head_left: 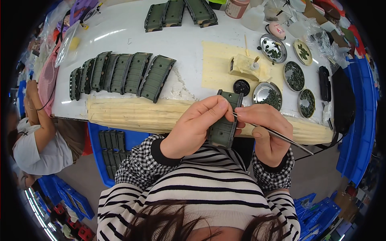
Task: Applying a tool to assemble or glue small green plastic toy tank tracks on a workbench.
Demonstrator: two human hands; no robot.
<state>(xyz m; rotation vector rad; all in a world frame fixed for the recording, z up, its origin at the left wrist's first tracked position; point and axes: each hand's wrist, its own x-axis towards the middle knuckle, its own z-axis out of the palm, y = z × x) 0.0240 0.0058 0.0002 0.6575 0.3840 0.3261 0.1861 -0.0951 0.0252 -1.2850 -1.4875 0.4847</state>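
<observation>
Close to my body, over the table's padded front edge, a dark green ribbed rectangular part point(222, 134) is held tilted. My left hand point(193, 128) is closed on it, thumb and forefinger pinched together near its upper face. Slim metal tweezers point(287, 139) are gripped in my right hand point(269, 130), and their tip reaches the part beside my left fingertips. Whether a small piece sits at that tip is hidden by the fingers. Just beyond my right hand stands a round metal dish point(260, 94) of small dark green pieces.
A row of similar green parts point(134, 74) lies at left, with more point(173, 14) at the far edge. Several dishes point(294, 76) and a tape-covered block point(245, 66) stand at right. A blue crate point(96, 148) of parts is below left. Another person point(40, 140) sits at far left.
</observation>
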